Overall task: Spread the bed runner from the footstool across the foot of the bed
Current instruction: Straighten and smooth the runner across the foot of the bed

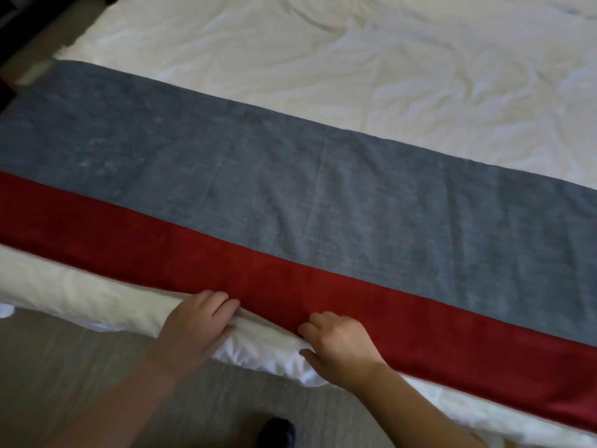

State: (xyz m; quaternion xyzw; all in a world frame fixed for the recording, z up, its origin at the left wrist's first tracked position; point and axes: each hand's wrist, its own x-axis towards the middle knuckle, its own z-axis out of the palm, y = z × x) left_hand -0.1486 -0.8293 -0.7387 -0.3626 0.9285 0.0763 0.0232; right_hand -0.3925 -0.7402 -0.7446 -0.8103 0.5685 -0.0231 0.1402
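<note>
The bed runner (290, 195), grey with a red band along its near side, lies flat across the foot of the bed (355, 59), running from the left edge to the right edge of the view. My left hand (197, 321) grips the red band's near edge, fingers curled onto it. My right hand (339, 342) pinches the same edge a little further right, thumb under the cloth. Both hands sit at the mattress's front edge, on the white duvet.
The white duvet (420, 92) is wrinkled beyond the runner. Grey carpet floor (80, 367) lies in front of the bed. A dark shoe (277, 431) shows at the bottom. Dark furniture (9, 14) stands at the upper left corner.
</note>
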